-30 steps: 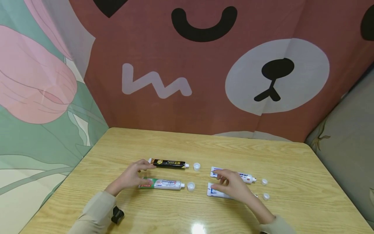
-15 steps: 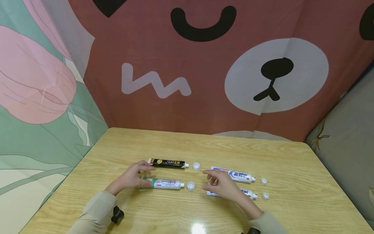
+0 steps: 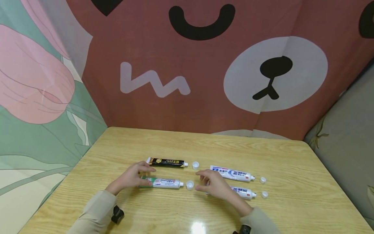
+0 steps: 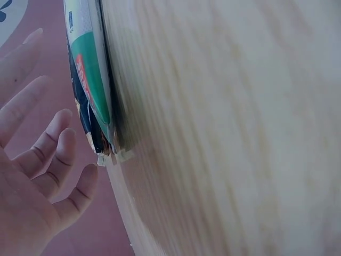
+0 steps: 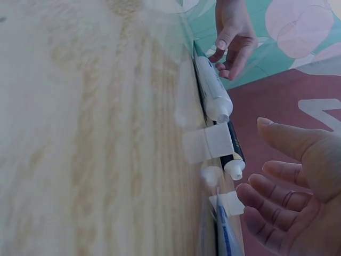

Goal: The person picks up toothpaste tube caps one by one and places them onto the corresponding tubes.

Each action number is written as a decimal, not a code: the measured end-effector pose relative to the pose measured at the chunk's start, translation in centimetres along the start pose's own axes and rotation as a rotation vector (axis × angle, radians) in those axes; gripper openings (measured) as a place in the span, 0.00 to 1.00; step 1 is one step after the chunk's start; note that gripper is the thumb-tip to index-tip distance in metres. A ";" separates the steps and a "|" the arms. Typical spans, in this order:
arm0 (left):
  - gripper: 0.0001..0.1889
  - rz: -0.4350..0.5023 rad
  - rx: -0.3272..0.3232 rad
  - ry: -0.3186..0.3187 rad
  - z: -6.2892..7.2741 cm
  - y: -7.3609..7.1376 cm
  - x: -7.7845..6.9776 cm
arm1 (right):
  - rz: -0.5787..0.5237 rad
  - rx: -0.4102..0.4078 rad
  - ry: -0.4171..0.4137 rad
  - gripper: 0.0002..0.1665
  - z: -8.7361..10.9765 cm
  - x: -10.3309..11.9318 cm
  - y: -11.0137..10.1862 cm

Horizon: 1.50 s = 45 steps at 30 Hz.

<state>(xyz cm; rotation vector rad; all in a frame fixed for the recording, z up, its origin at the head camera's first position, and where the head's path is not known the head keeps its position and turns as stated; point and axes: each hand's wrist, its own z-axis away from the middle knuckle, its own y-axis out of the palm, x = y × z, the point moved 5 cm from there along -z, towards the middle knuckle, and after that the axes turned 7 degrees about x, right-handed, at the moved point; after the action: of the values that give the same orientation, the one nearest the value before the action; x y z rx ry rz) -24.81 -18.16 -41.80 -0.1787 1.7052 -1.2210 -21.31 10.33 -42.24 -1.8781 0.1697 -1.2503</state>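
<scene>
The right hand point(image 3: 214, 186) is held with its fingers loose and spread, gripping nothing; in the head view it covers the crimped tail of the near white-and-blue tube point(image 3: 244, 192) and overlaps that of the far white-and-blue tube point(image 3: 233, 174). The left hand point(image 3: 130, 177) is also relaxed and grips nothing, its fingertips by the tails of the black tube point(image 3: 168, 162) and the green-and-white tube point(image 3: 167, 183); whether its thumb touches the latter I cannot tell.

The 4 tubes lie flat on the desk point(image 3: 163, 213) in 2 pairs, nozzles to the right. Just off each nozzle sits its cap: the black tube's cap point(image 3: 195, 165), the green-and-white tube's cap point(image 3: 190, 185), and 2 smaller caps, far point(image 3: 263, 180) and near point(image 3: 264, 194).

I judge the tubes light, soft-walled and rather slick. Without caps, a squeeze on the belly could push paste out, so the flat tail or the firm shoulder makes the better hold. The caps look stiff and very light, easily knocked rolling; pinch them by the sides.

The printed cloth point(image 3: 152, 107) hangs right behind the desk's far edge, limiting reach there. The side edges are well apart from the tubes, and there is room towards the person. The tightest spot is between the pairs, where the right hand's fingertips come near 2 caps.
</scene>
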 end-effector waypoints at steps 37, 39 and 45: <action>0.17 -0.032 0.050 0.037 -0.4 0.9 0.2 | 0.139 0.048 0.024 0.21 -2.1 0.3 2.3; 0.17 -0.040 0.049 0.036 -0.5 0.9 0.2 | 0.147 0.047 0.024 0.20 -2.1 0.4 2.3; 0.17 -0.032 0.058 0.010 -0.5 1.0 0.3 | 0.158 0.044 0.032 0.14 -2.3 0.5 2.4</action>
<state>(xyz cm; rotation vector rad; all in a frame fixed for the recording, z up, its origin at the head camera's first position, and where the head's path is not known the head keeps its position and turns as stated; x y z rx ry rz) -24.94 -17.58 -42.73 -0.1656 1.6789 -1.2955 -22.12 7.28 -43.30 -1.7717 0.2991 -1.1678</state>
